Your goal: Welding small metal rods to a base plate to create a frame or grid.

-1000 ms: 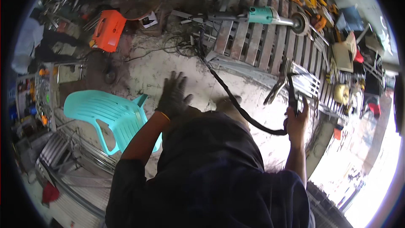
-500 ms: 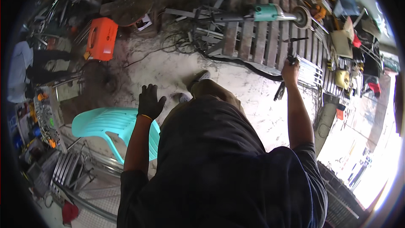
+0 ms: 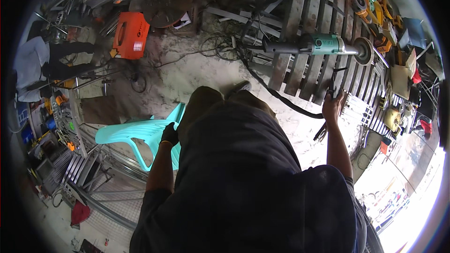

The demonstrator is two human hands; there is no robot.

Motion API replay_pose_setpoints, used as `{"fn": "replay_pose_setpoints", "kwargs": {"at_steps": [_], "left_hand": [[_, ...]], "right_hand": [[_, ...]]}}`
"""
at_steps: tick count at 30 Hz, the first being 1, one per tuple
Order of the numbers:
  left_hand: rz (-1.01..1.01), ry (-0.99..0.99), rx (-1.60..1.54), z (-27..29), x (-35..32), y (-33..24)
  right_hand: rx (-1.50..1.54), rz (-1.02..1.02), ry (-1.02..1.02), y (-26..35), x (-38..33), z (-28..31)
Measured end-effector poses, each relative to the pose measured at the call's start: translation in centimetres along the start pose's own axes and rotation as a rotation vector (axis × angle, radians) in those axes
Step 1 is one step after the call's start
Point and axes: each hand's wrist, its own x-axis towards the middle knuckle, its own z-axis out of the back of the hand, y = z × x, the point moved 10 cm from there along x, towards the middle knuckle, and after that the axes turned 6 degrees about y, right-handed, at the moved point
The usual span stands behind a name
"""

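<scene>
Gloved left hand (image 3: 169, 135) by a turquoise chair (image 3: 125, 131), black tool (image 3: 332, 83) in the bare right hand (image 3: 332, 107).
The right fingers are clamped around the tool, near the slatted table (image 3: 309, 80) with its green grinder (image 3: 322, 44); the left hand overlaps the chair, at the person's left (whether its fingers are together or apart, one cannot tell).

A grinder (image 3: 323, 45) and slatted workbench (image 3: 281, 69) show a workshop.
</scene>
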Motion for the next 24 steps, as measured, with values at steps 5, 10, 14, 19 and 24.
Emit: {"fn": "replay_pose_setpoints", "kwargs": {"at_steps": [5,10,14,19,24], "left_hand": [[-0.076,0.083,0.204,1.6,5.7,4.1],[-0.082,0.176,0.203,12.3,9.8,-2.8],[-0.158,0.12,0.321,19.4,16.8,-3.8],[-0.221,0.022,0.375,27.3,24.3,-11.3],[-0.304,0.098,0.469,28.3,26.3,-20.4]], "right_hand": [[-0.206,-0.11,0.249,1.6,1.8,-1.9],[-0.261,-0.357,0.216,2.2,-0.1,1.5],[-0.098,-0.062,-0.116,6.8,0.2,5.6],[-0.187,0.318,-0.384,26.6,1.0,10.3],[-0.203,0.395,-0.228,36.5,11.1,5.4]]}}
